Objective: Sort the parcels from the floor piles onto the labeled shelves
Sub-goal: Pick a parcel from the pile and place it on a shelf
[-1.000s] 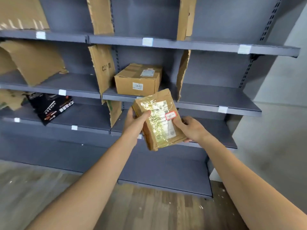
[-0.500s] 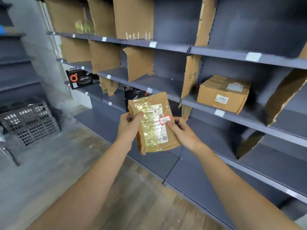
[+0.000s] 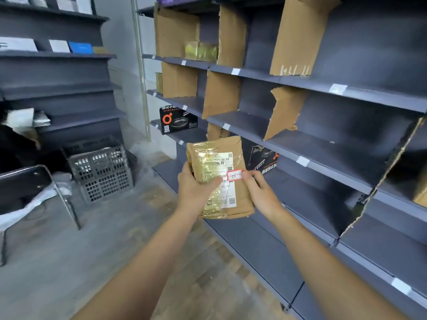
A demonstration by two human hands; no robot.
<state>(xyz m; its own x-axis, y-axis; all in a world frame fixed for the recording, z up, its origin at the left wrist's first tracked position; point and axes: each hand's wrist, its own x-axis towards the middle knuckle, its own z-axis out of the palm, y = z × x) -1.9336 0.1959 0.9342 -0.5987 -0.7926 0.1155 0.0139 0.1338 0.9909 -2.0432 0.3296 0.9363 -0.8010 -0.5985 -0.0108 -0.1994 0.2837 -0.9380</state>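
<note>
I hold a brown paper parcel (image 3: 219, 162) wrapped in shiny clear tape, upright in front of me. It carries a white shipping label and a red-bordered sticker with a handwritten number. My left hand (image 3: 194, 192) grips its left edge, thumb across the front. On the other side my right hand (image 3: 260, 192) grips the right edge, thumb by the sticker. Behind the parcel runs the dark grey shelving (image 3: 323, 144), split into bays by cardboard dividers, with white label tags on the shelf edges.
Two black product boxes (image 3: 178, 120) sit on a lower shelf, and taped parcels (image 3: 202, 50) on an upper one. A grey plastic crate (image 3: 101, 172) stands on the floor at left, near a black chair (image 3: 25, 185). A second shelf unit (image 3: 57, 72) fills the far left.
My view has swung left along the shelving: the brown box marked 0448 has left the frame, and the crate, chair and left shelf unit have come in. Both hands keep hold of the parcel.
</note>
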